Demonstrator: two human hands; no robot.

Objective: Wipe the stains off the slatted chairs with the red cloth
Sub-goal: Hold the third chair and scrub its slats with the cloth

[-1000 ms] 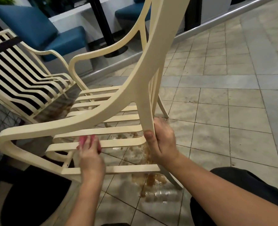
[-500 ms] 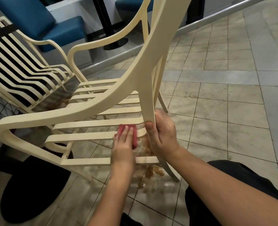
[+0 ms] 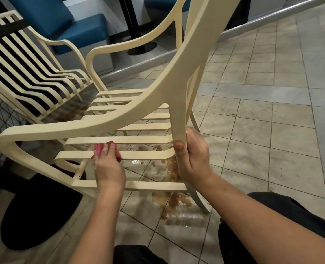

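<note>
Cream chair (image 3: 119, 119): nearest the person; the seat slats in view look mostly clean, so work on it seems well along.
Second chair (image 3: 24, 73): behind on the left, no hand on it; probably yet to be wiped.
Brown spill (image 3: 169, 201): wet on the tiles beneath the seat.
Right hand (image 3: 194, 159): wrapped round the cream chair's frame, steadying it.
Left hand (image 3: 108, 168): fingers curled over the cloth.
Red cloth (image 3: 99, 148): pressed on a front seat slat, left of centre.
</note>
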